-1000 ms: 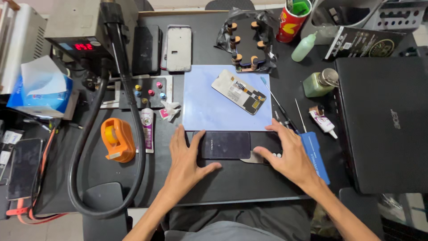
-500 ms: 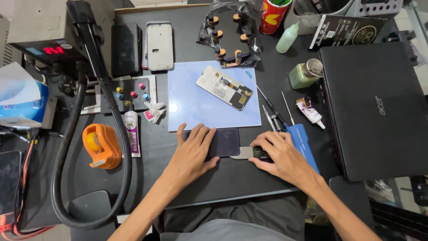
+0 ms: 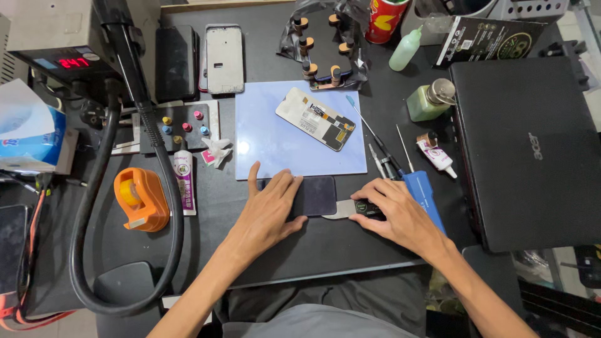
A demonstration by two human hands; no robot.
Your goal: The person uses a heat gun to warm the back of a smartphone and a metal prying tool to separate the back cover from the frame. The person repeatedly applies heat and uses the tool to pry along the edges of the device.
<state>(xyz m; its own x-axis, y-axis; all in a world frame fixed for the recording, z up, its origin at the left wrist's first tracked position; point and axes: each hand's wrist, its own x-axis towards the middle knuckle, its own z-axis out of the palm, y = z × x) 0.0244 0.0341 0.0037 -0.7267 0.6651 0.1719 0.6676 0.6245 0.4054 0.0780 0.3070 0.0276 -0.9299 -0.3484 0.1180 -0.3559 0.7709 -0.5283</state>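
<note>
A: Where is the dark phone [image 3: 313, 195] found?

B: Flat on the black bench [image 3: 350, 247], just below the pale blue mat [image 3: 275, 147]. It is pinned by the left hand [image 3: 270, 209], palm down and fingers spread; nothing is gripped. Judged: held so it cannot slide.

A: And the right hand [image 3: 394, 216]?

B: Fingers are curled closed on a thin metal blade tool [image 3: 345, 208], whose tip is laid against the phone's right edge, low and level. A detached screen panel [image 3: 316, 118] is parked on the mat, well apart.
</note>
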